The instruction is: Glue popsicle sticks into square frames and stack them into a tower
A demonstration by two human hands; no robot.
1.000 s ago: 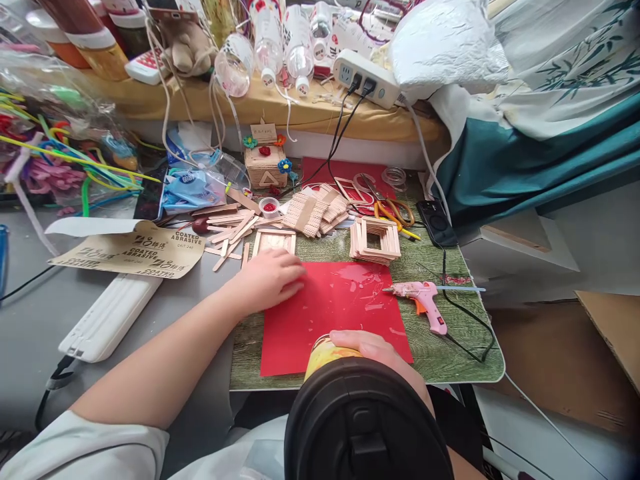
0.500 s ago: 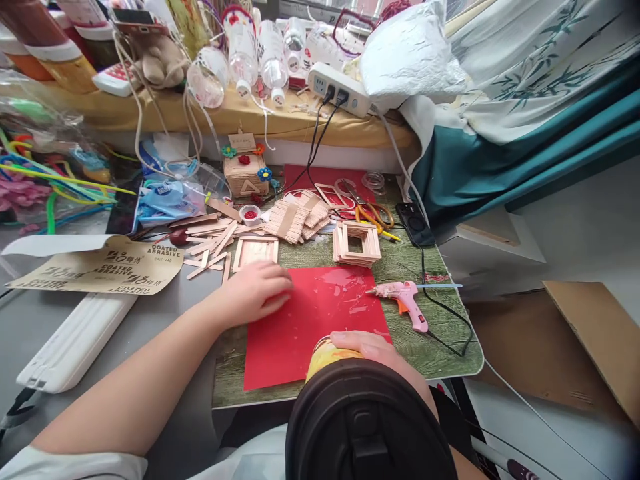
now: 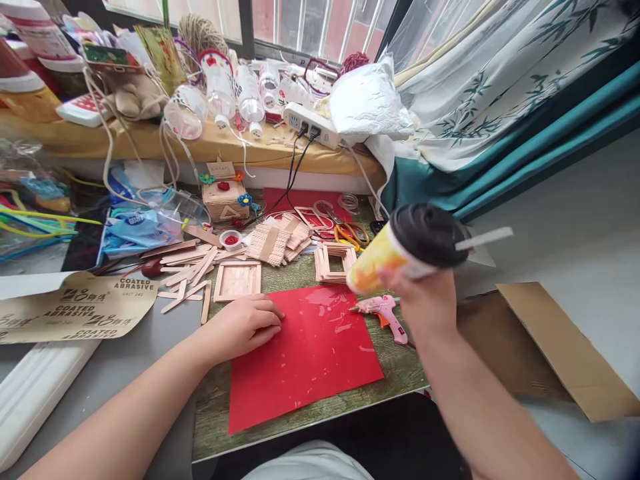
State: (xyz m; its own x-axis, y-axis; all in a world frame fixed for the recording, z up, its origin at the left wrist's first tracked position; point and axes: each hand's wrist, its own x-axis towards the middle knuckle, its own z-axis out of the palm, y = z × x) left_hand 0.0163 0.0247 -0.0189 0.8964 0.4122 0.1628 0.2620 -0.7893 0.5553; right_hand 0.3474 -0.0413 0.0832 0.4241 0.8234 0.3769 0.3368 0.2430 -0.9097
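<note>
My right hand [image 3: 417, 290] is wrapped round a yellow drink cup [image 3: 373, 263], lifted and tilted over the right side of the table. A black lid [image 3: 425, 233] covers the cup, and a pale straw [image 3: 484, 238] sticks out of it. Resting on the left edge of a red sheet [image 3: 310, 363], my left hand [image 3: 250, 323] holds nothing, its fingers loosely bent. Just beyond that hand lies a wooden stick frame [image 3: 237, 281] with a filled back. A stacked square of craft sticks [image 3: 334, 262] stands behind the sheet. The pink glue gun [image 3: 385, 313] lies beside the sheet, partly below the cup.
Loose craft sticks [image 3: 193, 270] and bundled sticks [image 3: 270, 243] lie at the back, near orange-handled scissors [image 3: 350, 235]. Sandpaper [image 3: 100, 303] is at left. Behind, a decorated wooden box [image 3: 225, 200] stands below a ledge with bottles and a power strip [image 3: 310, 125]. Cardboard [image 3: 565, 347] stands at right.
My right hand has carried the cup from close below my face out and to the right, above the glue gun. My left hand stays on the red sheet; the view has shifted.
</note>
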